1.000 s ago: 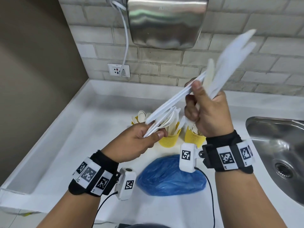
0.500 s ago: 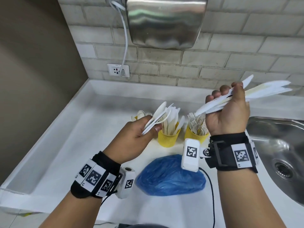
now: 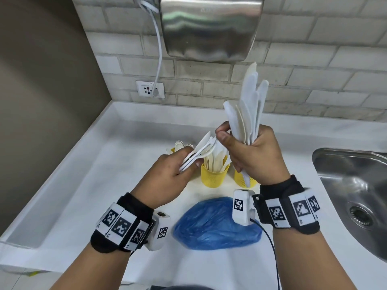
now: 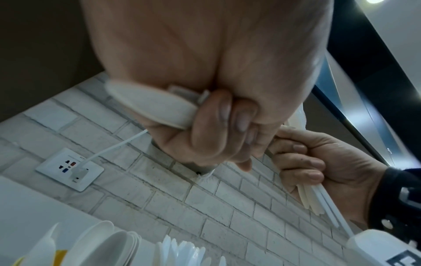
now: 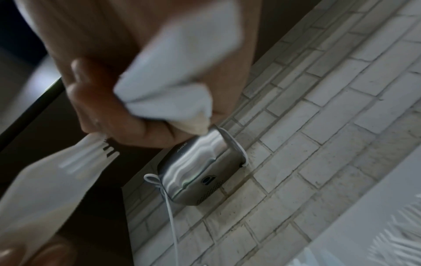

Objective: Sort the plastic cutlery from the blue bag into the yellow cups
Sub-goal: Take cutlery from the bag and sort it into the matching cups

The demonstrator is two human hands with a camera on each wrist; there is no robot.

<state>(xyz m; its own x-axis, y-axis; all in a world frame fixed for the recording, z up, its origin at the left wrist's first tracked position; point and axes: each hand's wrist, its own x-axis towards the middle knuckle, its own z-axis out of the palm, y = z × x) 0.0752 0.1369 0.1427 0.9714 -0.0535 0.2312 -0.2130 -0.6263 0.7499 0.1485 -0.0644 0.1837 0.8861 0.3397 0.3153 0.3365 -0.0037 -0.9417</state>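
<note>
Moved: since half a second ago, our right hand (image 3: 258,155) has swung its knife bundle (image 3: 248,105) upright, beside the left.
Cutlery: smooth, thin white plastic; our left hand (image 3: 171,171) clasps a few pieces (image 3: 199,152) above the ribbed yellow cups (image 3: 213,176).
Bag: blue bag (image 3: 211,225), crinkled, on the worktop (image 3: 88,197).
Risk: slick handles could slide from either grip and mix.

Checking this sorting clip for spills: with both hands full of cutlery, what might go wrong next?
The right hand grips a tall fanned bundle; pieces may slip onto the counter or into the sink. The left hand holds a mixed few just above the cups, so a bump might tip them.
</note>
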